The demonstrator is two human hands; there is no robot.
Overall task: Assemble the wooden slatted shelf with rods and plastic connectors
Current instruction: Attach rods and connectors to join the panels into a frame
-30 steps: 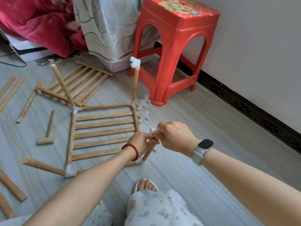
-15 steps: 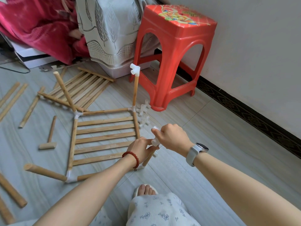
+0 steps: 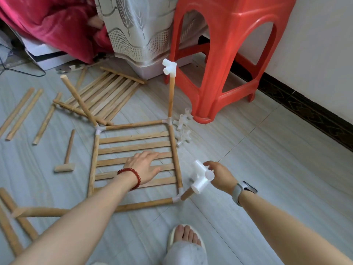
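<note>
White connector [image 3: 201, 177] caps the near-right rod [image 3: 187, 195], leaning right; right hand [image 3: 219, 175] pinches it; left hand [image 3: 144, 167] lies flat on the slats [image 3: 133, 137].

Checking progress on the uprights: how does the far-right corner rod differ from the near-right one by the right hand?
The far-right rod stands almost upright; the near-right rod leans toward the camera, so little of its length shows. No hand touches the far rod's connector; the right hand is at the near rod's connector. Both rods rise from corner joints and carry white connectors.
</note>
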